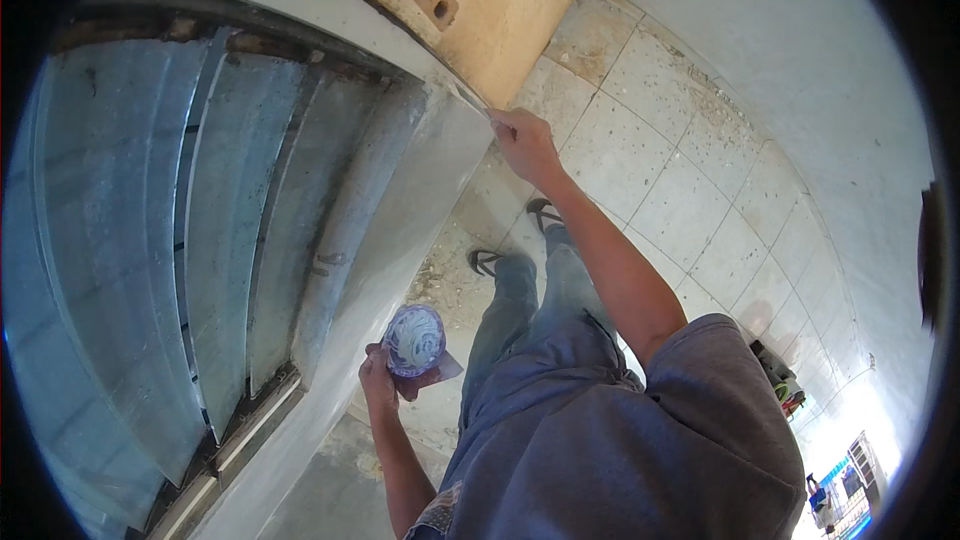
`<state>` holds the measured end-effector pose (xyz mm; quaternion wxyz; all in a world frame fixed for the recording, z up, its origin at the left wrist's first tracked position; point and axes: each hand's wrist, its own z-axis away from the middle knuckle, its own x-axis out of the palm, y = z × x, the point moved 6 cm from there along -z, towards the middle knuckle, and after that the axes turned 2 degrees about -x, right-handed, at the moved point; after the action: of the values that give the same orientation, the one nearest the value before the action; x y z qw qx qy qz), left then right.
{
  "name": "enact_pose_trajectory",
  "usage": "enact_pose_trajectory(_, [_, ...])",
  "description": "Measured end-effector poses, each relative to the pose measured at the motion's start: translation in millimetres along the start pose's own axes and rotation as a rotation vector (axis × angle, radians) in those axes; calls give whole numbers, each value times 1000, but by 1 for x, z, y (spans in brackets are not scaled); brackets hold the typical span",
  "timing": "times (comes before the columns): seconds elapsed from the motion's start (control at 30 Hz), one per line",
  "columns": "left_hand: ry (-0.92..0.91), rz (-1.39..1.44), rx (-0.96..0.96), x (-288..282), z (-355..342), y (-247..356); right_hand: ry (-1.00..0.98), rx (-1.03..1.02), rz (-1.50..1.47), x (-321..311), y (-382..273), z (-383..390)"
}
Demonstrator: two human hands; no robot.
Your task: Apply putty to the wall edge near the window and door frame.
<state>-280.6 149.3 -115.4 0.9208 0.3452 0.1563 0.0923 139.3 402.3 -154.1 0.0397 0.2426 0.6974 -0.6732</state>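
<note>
My left hand (377,377) is closed on the edge of a round, purple-tinted plastic bowl (415,340) smeared inside with white paste. Beneath the bowl a flat reddish-brown piece (437,376) sticks out from the same grip; its kind is unclear. My right arm reaches far forward, and my right hand (524,143) is pinched at the edge of the white wall (440,125), close to a yellowish wooden panel (515,10). A thin, pale, flat tool (468,96) seems to extend from its fingers along that edge, mostly hidden.
At left is a window with glass louvre slats (240,210) and a sill (340,230). Dusty, crumb-strewn floor tiles (650,170) lie below, with my sandalled feet on them. Another white wall (800,70) rises at right. Several small items (780,377) lie on the floor behind my right shoulder.
</note>
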Motion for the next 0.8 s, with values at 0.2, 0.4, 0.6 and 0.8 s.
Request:
enact_pose_trajectory(0.2, [20, -15, -19, 18, 10, 8, -41, 17, 29, 1, 1, -6])
enact_pose_trajectory(0.4, [27, -33, -20, 22, 13, 3, -126, 28, 63, 5, -2, -13])
enact_pose_trajectory(0.6, [29, 13, -42, 23, 17, -6, -176, 45, 111, 0, -10, -18])
enact_pose_trajectory(0.8, [48, 26, -40, 31, 24, -9, -242, 68, 136, -6, -18, -26])
